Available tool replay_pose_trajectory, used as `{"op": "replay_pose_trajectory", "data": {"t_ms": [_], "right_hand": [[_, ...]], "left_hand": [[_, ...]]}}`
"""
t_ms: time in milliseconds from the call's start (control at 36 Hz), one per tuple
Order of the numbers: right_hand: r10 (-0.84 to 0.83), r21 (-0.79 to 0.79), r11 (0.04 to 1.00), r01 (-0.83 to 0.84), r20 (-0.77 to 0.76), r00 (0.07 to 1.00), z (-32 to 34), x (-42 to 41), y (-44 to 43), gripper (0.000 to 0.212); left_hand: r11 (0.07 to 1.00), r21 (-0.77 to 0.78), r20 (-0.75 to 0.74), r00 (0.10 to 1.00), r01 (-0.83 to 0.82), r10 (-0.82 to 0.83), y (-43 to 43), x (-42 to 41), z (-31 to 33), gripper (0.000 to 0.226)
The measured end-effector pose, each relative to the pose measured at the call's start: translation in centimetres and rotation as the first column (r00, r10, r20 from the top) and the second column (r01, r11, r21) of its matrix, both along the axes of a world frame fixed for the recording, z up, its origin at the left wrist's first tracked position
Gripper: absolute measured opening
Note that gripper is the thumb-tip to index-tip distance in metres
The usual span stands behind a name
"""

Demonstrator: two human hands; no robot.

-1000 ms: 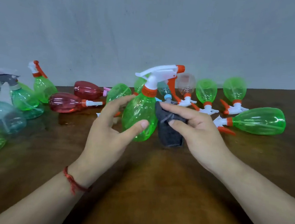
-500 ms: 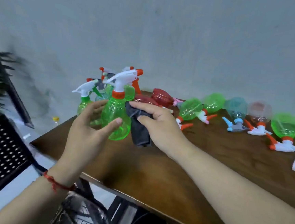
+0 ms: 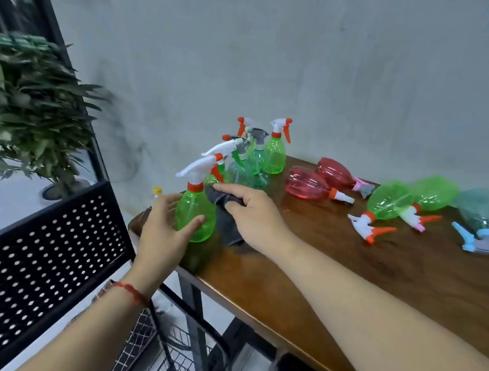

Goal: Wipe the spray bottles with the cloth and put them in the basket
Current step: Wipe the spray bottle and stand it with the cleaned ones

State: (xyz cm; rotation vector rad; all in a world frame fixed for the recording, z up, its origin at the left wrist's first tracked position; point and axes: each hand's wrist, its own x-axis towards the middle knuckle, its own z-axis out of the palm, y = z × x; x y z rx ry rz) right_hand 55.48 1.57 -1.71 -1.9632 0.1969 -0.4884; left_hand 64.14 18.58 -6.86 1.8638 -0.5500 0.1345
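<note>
Wiping stage, head-camera view. Left hand (image 3: 162,228) grasps a translucent green plastic spray bottle (image 3: 194,216) with a white trigger and orange collar. The thumb lies across the front and the fingers reach round the back. The spray bottle is upright over the near left corner of the brown wooden table (image 3: 347,277). Right hand (image 3: 252,212) clutches a dark grey cloth (image 3: 228,225) and presses it against the bottle's shoulder, just below the collar.

For a thorough wipe, the left hand should probably turn the bottle against the cloth so that every side is covered, neck and trigger included. A hold low on the body would stop the fingers shielding unwiped plastic. The black wire basket (image 3: 180,363) lies below the table edge, beside the left forearm, so lowering the bottle past the corner should reach it.

Hidden or unclear: the bottle's base may rest on the table or hover just above it; the view does not settle this. The basket's far side and contents are cut off by the frame's lower edge. Beyond, upright bottles (image 3: 257,160) stand clustered and red bottles (image 3: 308,183) lie on their sides. Those lying at the far right are blurred.
</note>
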Motion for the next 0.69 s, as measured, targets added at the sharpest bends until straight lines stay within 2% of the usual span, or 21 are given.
{"op": "replay_pose_trajectory", "data": {"t_ms": [167, 250, 333, 361, 417, 500, 556, 639, 694], "right_hand": [[-0.070, 0.154, 0.986, 0.067, 0.014, 0.997, 0.3, -2.3, -1.9, 0.038], [-0.085, 0.249, 0.965, 0.081, 0.006, 0.996, 0.5, -4.0, -2.6, 0.032], [-0.088, 0.333, 0.940, 0.076, 0.020, 0.996, 1.0, -6.2, -3.1, 0.029], [-0.086, 0.352, 0.933, 0.073, 0.022, 0.996, 1.2, -7.0, -3.3, 0.028], [-0.091, 0.355, 0.931, 0.080, 0.014, 0.996, 1.5, -8.8, -3.7, 0.026], [-0.116, 0.314, 0.943, 0.108, 0.008, 0.993, 1.4, -11.5, -4.8, 0.025], [-0.139, 0.273, 0.953, 0.130, 0.012, 0.990, 1.4, -13.6, -5.4, 0.025], [-0.168, 0.235, 0.958, 0.162, 0.006, 0.986, 1.4, -16.9, -6.6, 0.026], [-0.204, 0.236, 0.951, 0.199, -0.005, 0.979, 1.3, -19.1, -7.6, 0.027]], "left_hand": [[0.999, -0.012, -0.013, 0.999, -0.051, 0.051, -0.9, 0.0, -1.2, 0.063], [0.987, -0.057, 0.066, 0.986, -0.149, 0.152, -1.2, -1.1, -1.3, 0.066], [0.975, -0.192, 0.280, 0.947, -0.107, 0.159, -1.6, -3.2, -0.3, 0.034], [0.978, -0.205, 0.340, 0.934, -0.043, 0.113, -1.9, -4.0, 0.2, 0.024], [0.977, -0.183, 0.354, 0.935, 0.107, -0.036, -2.9, -5.6, 1.5, 0.013], [0.947, -0.094, 0.209, 0.936, 0.307, -0.282, -5.3, -8.7, 3.9, 0.022], [0.896, -0.089, 0.097, 0.899, 0.435, -0.427, -7.2, -10.9, 4.9, 0.032], [0.852, -0.093, 0.122, 0.855, 0.515, -0.504, -10.0, -13.3, 5.3, 0.016], [0.846, -0.043, 0.170, 0.838, 0.532, -0.519, -12.1, -14.5, 5.3, 0.016]]}}
